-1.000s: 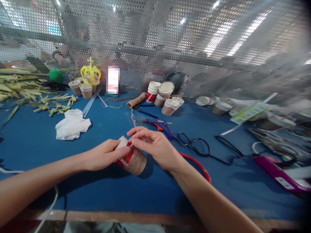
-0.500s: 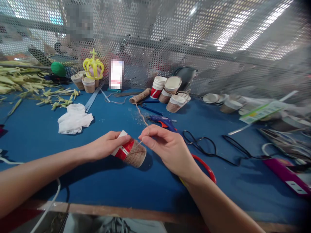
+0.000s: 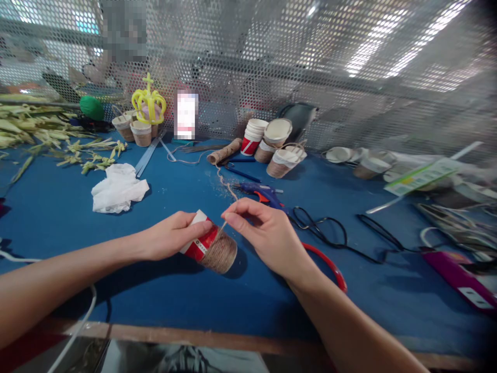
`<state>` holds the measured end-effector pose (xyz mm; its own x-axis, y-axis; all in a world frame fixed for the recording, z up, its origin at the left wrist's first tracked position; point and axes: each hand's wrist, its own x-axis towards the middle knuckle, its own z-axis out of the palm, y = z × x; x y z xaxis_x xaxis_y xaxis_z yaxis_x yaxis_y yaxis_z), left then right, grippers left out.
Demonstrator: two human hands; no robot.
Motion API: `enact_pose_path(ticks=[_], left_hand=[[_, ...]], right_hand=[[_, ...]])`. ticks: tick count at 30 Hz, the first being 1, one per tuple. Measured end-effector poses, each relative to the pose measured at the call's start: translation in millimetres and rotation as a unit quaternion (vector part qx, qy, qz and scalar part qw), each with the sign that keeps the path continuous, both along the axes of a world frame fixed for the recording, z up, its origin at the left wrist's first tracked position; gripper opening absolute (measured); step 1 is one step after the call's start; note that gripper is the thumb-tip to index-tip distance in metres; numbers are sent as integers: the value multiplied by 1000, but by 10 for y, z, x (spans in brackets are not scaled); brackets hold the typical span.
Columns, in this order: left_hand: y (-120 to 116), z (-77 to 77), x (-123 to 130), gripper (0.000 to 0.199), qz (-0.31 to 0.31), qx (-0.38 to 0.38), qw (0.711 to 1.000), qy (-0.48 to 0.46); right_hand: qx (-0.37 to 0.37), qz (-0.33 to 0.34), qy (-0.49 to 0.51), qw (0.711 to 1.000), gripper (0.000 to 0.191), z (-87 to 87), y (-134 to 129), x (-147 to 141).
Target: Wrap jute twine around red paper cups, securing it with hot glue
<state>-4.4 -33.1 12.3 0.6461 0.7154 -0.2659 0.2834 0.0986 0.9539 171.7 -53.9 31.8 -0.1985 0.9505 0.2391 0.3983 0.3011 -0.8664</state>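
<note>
My left hand [image 3: 176,234] grips the white rim end of a red and white paper cup [image 3: 201,242], which lies tilted with its base toward the right. Brown twine [image 3: 222,254] is wound around the cup's lower part. Just right of the cup, my right hand [image 3: 258,228] pinches the twine between thumb and fingertips. From there the strand [image 3: 227,186] runs back to a roll of twine [image 3: 225,152] lying on the blue table [image 3: 174,295].
Behind my right hand lies a blue glue gun [image 3: 260,191], with a black cable [image 3: 330,223] to its right. Twine-wrapped cups [image 3: 282,161] stand farther back. A crumpled white cloth [image 3: 118,189] is at left, a purple power strip [image 3: 454,280] at right.
The cup has turned slightly in my left hand and shifted a little right and down. My right hand has moved slightly left with the twine, and the strand to the roll hangs looser.
</note>
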Motion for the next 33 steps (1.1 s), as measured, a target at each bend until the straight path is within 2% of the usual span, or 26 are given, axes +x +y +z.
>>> enact_pose_path(ticks=[14, 33], left_hand=[[-43, -19, -29, 31, -29, -6, 999, -45], [-51, 40, -39, 29, -41, 41, 997, -43]], right_hand=[[-35, 10, -4, 999, 11, -77, 38, 6], [-46, 20, -15, 999, 12, -94, 24, -9]])
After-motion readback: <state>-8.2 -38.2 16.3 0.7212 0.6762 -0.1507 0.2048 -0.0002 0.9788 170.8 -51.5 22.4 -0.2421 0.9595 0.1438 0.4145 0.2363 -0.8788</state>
